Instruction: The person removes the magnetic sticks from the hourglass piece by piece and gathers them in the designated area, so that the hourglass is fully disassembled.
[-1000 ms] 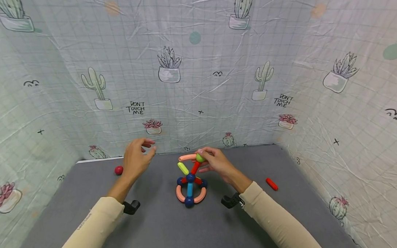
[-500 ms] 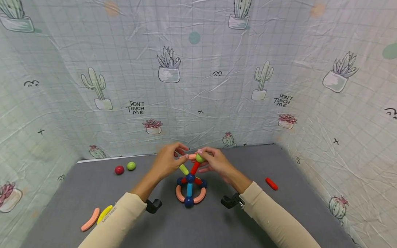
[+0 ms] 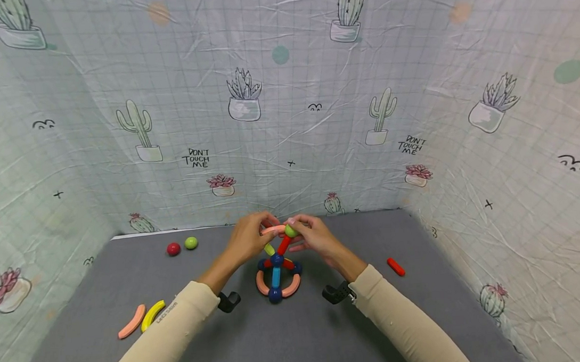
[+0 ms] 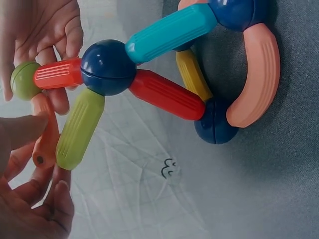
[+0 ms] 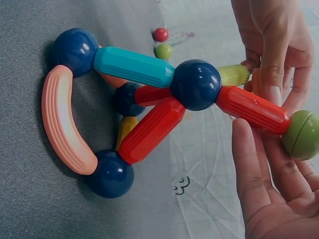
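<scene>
A model of magnetic sticks and balls stands mid-table, its navy hub ball (image 3: 277, 260) raised on a teal stick (image 4: 172, 32) and two red sticks. From the hub, a yellow-green stick (image 4: 80, 129) and a red stick (image 5: 254, 109) slant upward. A green ball (image 3: 290, 231) caps that red stick, and my right hand (image 3: 321, 241) holds it between thumb and fingers. My left hand (image 3: 249, 235) pinches a pink curved stick (image 4: 46, 132), one end of which meets the green ball. Its other end is beside the yellow-green stick's tip. Pink curved sticks (image 5: 65, 119) join navy balls at the base.
A red ball (image 3: 173, 249) and another green ball (image 3: 191, 243) lie at the back left. Nearer, a loose pink curved stick (image 3: 132, 322) and a yellow curved stick (image 3: 153, 315) lie by the left sleeve. A short red stick (image 3: 396, 267) is at right. Printed cloth (image 3: 288, 128) hangs behind the table.
My left hand has come rightward from above the left of the table and taken hold of the pink curved stick. Its far end has swung slightly downward. My right hand has stayed on the ball.
</scene>
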`<move>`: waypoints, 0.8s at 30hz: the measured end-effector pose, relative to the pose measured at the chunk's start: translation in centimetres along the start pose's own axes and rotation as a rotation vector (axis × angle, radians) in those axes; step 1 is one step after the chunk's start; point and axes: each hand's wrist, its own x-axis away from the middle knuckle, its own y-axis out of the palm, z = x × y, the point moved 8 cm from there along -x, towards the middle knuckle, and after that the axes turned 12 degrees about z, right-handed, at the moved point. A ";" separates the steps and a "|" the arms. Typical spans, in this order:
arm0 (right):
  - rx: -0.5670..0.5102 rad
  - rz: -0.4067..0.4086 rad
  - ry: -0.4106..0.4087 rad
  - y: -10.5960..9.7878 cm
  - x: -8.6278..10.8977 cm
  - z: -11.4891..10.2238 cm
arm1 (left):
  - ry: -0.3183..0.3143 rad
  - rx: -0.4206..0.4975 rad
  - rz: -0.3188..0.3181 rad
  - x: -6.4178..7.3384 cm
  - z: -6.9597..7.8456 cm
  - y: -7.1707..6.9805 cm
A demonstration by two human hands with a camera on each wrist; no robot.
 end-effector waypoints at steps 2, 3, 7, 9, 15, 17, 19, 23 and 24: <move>-0.007 -0.003 -0.001 0.0 0.1 0.0 | 0.025 -0.017 0.020 0.0 0.2 -0.1; -0.011 -0.005 -0.003 0.0 0.1 0.0 | 0.043 -0.030 0.034 0.0 0.3 -0.2; -0.013 -0.013 -0.012 0.0 0.2 -0.2 | 0.133 -0.117 0.094 0.0 1.3 -0.8; -0.011 -0.019 -0.016 0.1 0.3 -0.2 | 0.191 -0.170 0.127 0.0 1.9 -1.0; -0.001 -0.019 -0.014 0.2 0.2 -0.1 | 0.308 -0.272 0.189 0.2 2.7 -1.3; 0.001 -0.015 -0.013 0.2 0.2 -0.1 | 0.300 -0.262 0.200 0.4 2.6 -1.5; 0.004 -0.013 -0.015 0.2 0.2 -0.1 | 0.278 -0.245 0.209 0.5 2.3 -1.9; -0.001 -0.022 -0.023 0.2 0.3 -0.2 | 0.246 -0.227 0.228 0.9 1.9 -2.8; -0.004 -0.024 -0.023 0.2 0.3 -0.2 | 0.238 -0.223 0.230 1.0 1.7 -3.1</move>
